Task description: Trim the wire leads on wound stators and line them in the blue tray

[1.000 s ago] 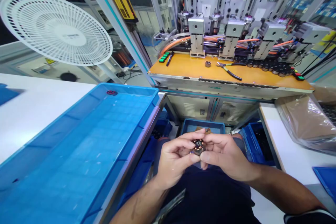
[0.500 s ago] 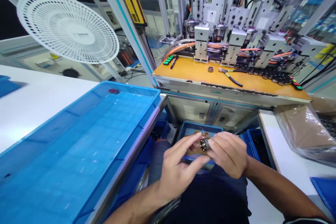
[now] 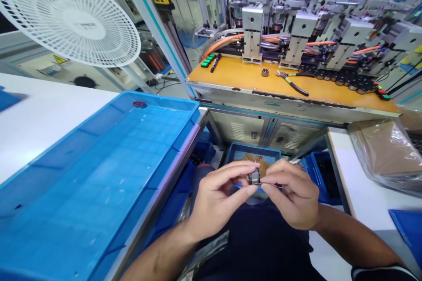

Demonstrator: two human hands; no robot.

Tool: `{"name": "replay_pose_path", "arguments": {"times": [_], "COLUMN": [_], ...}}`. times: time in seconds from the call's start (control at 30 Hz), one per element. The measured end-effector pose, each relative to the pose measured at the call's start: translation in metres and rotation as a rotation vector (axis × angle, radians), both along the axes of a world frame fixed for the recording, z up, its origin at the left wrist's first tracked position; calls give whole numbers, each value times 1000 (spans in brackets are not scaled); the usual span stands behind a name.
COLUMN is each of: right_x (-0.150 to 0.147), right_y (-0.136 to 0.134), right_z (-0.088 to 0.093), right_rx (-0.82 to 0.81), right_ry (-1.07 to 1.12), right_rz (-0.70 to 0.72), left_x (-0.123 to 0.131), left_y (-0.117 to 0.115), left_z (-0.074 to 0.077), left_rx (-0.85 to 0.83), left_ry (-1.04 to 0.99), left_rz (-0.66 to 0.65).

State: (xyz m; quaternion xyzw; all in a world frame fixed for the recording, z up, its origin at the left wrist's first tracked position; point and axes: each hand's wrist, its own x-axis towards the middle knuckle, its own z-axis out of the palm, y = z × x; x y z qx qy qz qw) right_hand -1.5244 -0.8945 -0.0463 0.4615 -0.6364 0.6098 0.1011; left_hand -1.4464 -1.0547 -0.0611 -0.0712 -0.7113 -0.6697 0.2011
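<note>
Centrally, the small metal ring sits between your two hands, upright or tilted hard to tell. Your left hand (image 3: 216,199) grips the ring (image 3: 254,178), thumb below and fingers above; it lies at two o'clock from that palm, at the fingertips. Your right hand (image 3: 295,193) is closed narrow, pinching a thin dark strip (image 3: 277,185), too small to identify; from this hand the ring lies toward nine to ten o'clock, just beside the fingertips. Small blue bin (image 3: 238,151) beyond, twelve o'clock. Farther along twelve, a second ring (image 3: 265,72) on the orange bench (image 3: 242,80); pliers (image 3: 293,84) at one. Long blue tray (image 3: 108,184) at nine.
</note>
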Motion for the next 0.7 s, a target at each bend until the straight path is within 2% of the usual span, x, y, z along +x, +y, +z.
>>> {"name": "replay_pose_path", "arguments": {"times": [0.1, 0.2, 0.27, 0.33, 0.4, 0.47, 0.53, 0.6, 0.63, 0.7], "right_x": [1, -3, -11, -19, -27, -33, -35, -34, -31, -25], "right_y": [1, 13, 25, 35, 38, 35, 28, 22, 20, 17], "right_z": [-6, -8, -1, 12, 27, 39, 44, 44, 43, 43], "right_rx": [-7, 50, 110, 181, 267, 345, 429, 541, 596, 660], "right_ry": [-62, -156, -174, 50, 458, 829, 1006, 960, 837, 447], "right_rz": [7, 17, -40, -151, -187, -111, -31, 5, 36, 163], "left_x": [1, 1, 1, 1, 1, 1, 1, 2, 3, 5], "left_y": [0, -3, -6, -9, -11, -10, -9, -9, -10, -12], "left_z": [0, 2, 6, 10, 15, 19, 21, 21, 20, 18], "left_rx": [111, 30, -75, -205, -330, -412, -437, -420, -405, -373], "left_ry": [-47, 8, 62, 105, 139, 169, 176, 160, 152, 148], "left_rz": [-42, 13, 69, 105, 100, 72, 46, 32, 26, 4]}}
